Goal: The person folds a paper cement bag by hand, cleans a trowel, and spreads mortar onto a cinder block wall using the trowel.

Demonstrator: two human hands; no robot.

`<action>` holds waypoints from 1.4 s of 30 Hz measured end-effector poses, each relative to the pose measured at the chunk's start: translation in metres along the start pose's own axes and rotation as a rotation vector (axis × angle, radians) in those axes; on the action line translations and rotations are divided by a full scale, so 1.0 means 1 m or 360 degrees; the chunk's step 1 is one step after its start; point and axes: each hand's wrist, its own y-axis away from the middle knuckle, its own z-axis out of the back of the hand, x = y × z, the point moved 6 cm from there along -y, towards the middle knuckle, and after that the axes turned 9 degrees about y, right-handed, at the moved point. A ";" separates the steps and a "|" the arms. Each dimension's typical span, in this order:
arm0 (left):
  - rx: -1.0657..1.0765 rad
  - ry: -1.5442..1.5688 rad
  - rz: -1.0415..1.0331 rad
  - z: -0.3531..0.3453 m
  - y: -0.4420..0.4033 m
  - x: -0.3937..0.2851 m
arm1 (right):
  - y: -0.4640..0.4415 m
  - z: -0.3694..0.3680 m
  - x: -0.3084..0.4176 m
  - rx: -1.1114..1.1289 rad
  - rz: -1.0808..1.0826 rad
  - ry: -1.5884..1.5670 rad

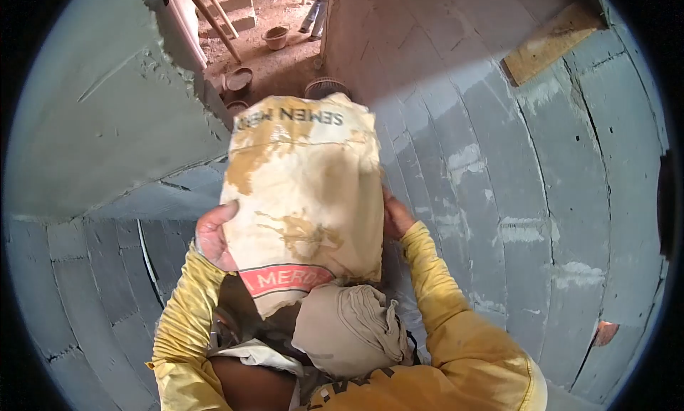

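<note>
Both hands hold up a worn, cream-coloured cement sack [306,190], stained brown, with upside-down dark lettering along its top and a red printed band near the bottom. My left hand [216,234] grips its left edge, the thumb lying on the front face. At the right edge is my right hand [396,214], its fingers partly hidden behind the sack. Yellow sleeves cover both forearms. Just below the sack sits a bulge of beige folded cloth [349,329]; I cannot tell what it covers.
Grey block walls [456,162] with pale mortar smears rise around me. A wooden board [552,44] is at the upper right. Through an opening at the top are a bucket [276,37], a round basin [239,78], wooden poles [214,23] and another person's legs [314,13].
</note>
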 end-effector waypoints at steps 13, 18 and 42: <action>0.0152 0.0028 -0.0074 -0.014 -0.003 -0.009 | 0.033 -0.076 -0.091 0.0185 -0.0580 -0.0465; 0.0087 -0.0086 -0.0223 0.002 0.003 -0.031 | 0.021 -0.042 -0.054 -0.0062 -0.0443 -0.0283; -0.0322 -0.0834 -0.0023 0.023 -0.009 -0.025 | 0.057 -0.005 0.062 -0.0224 -0.0155 0.0734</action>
